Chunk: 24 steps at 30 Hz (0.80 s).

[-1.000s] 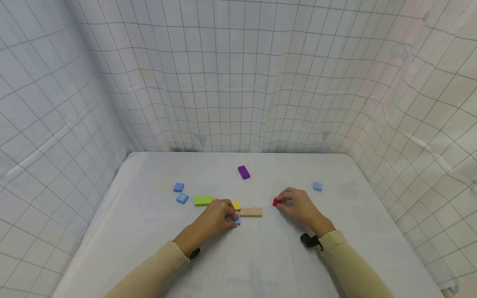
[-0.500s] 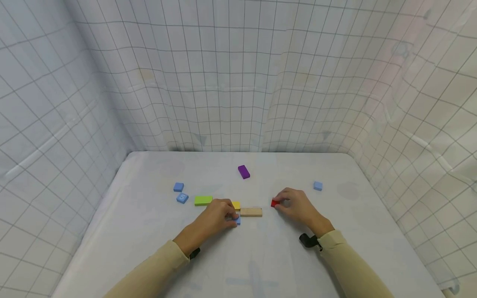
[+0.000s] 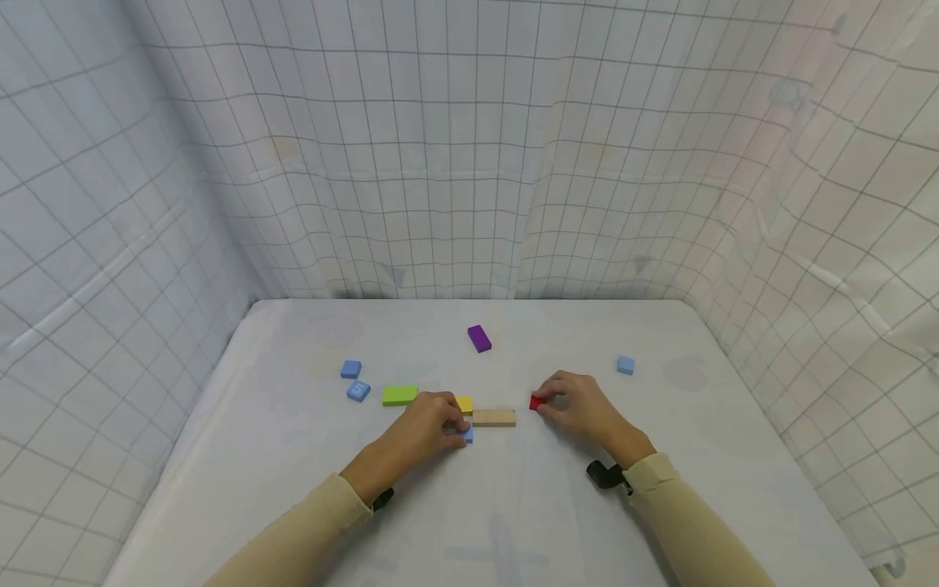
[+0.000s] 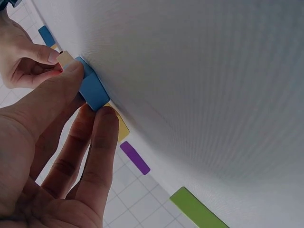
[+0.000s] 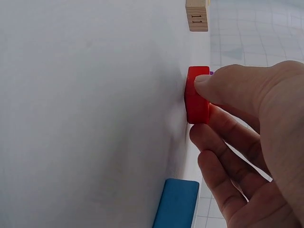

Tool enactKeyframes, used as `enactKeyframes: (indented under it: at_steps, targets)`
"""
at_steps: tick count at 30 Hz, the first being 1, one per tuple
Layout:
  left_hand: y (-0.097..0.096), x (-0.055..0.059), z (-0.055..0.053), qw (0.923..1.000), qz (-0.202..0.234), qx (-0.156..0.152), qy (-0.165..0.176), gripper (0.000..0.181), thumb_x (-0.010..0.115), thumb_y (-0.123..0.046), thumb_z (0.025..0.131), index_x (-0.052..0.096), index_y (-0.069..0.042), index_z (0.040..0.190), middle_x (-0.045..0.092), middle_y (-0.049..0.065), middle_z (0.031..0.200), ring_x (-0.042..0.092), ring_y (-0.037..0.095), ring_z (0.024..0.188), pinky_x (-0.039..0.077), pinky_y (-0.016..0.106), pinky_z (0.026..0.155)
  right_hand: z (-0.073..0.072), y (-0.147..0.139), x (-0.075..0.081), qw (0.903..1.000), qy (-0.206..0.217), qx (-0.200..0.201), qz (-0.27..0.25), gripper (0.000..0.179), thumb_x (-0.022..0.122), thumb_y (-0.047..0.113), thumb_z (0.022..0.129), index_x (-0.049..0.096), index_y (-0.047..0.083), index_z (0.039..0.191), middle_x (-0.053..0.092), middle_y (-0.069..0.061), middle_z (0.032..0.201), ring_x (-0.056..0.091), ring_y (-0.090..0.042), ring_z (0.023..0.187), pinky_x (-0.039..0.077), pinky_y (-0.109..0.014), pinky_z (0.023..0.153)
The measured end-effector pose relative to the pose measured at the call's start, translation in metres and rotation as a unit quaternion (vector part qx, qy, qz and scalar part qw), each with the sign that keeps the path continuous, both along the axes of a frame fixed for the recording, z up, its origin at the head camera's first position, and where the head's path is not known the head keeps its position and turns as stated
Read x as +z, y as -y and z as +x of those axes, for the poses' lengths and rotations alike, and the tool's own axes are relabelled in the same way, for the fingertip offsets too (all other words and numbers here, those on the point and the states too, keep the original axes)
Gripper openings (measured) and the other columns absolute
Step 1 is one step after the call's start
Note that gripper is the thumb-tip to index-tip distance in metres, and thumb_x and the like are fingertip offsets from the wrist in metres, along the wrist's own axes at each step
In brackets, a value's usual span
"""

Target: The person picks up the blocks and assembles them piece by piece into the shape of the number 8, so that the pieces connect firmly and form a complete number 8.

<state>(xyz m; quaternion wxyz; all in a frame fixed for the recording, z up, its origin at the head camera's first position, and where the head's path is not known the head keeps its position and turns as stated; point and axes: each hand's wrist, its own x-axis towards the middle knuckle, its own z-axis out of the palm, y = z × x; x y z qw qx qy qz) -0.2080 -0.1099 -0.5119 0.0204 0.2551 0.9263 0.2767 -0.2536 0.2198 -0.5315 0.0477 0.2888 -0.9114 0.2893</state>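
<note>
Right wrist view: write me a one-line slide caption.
Right hand pinching a red block, with a wooden block above it in the frame and a blue block below.

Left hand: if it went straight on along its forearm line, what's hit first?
Likely the wooden block, just ahead and to the right of the left hand. Whether its fingers or the pinched blue block would touch first is unclear.
</note>
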Motion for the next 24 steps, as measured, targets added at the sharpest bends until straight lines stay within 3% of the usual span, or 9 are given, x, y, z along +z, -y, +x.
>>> enactKeyframes:
  at_steps: [16,17,18,21,22,24]
  targets:
    - [0.002,-0.002,-0.001,0.9997,0.008,-0.009,-0.022,0.017,0.103,-0.003,0.086,0.092,-0.005,0.099,0.082,0.005,0.101,0.077,0.018,0.093,0.071,0.039,0.092,0.001,0.007,0.002,0.9998,-0.01,0.015,0.0,0.02,0.09,-0.001,0.098,0.089,0.006,0.117,0.086,-0.006,0.117,0.083,-0.026,0.111,0.07,-0.049,0.103]
    - [0.002,-0.003,-0.002,0.9996,0.013,-0.013,-0.024,0.017,0.103,-0.003,0.086,0.092,-0.005,0.099,0.082,0.005,0.1,0.077,0.018,0.093,0.071,0.039,0.092,0.001,0.007,0.002,0.9998,-0.01,0.016,0.001,0.02,0.09,0.0,0.098,0.089,0.006,0.117,0.086,-0.006,0.117,0.083,-0.026,0.111,0.07,-0.049,0.103]
    - [0.005,-0.011,-0.006,0.9991,0.015,-0.021,-0.035,0.018,0.103,-0.003,0.085,0.092,-0.005,0.1,0.082,0.005,0.1,0.076,0.018,0.092,0.071,0.037,0.09,0.001,0.007,0.001,0.9998,-0.01,0.016,0.002,0.02,0.09,0.0,0.098,0.089,0.007,0.117,0.086,-0.006,0.117,0.083,-0.026,0.111,0.07,-0.049,0.103]
    - [0.006,-0.014,-0.008,0.9983,0.023,-0.03,-0.046,0.019,0.104,-0.004,0.084,0.092,-0.006,0.099,0.081,0.003,0.099,0.074,0.014,0.089,0.07,0.033,0.087,0.002,0.008,0.001,0.9998,-0.009,0.017,0.004,0.022,0.09,0.0,0.099,0.089,0.007,0.119,0.086,-0.005,0.117,0.083,-0.026,0.112,0.07,-0.05,0.104]
    - [0.009,-0.022,-0.012,0.9974,0.025,-0.038,-0.056,0.019,0.105,-0.009,0.086,0.093,-0.007,0.1,0.081,0.002,0.1,0.074,0.013,0.09,0.07,0.029,0.088,0.002,0.008,0.001,0.9998,-0.009,0.019,0.004,0.022,0.09,0.0,0.099,0.089,0.007,0.12,0.086,-0.005,0.118,0.083,-0.026,0.112,0.07,-0.05,0.104]
    - [0.009,-0.022,-0.012,0.9974,0.026,-0.039,-0.055,0.019,0.105,-0.009,0.085,0.093,-0.007,0.1,0.081,0.002,0.1,0.073,0.012,0.089,0.069,0.029,0.088,0.002,0.009,0.0,0.9997,-0.009,0.022,0.001,0.022,0.09,0.0,0.099,0.089,0.007,0.12,0.086,-0.005,0.118,0.083,-0.026,0.112,0.07,-0.05,0.104]
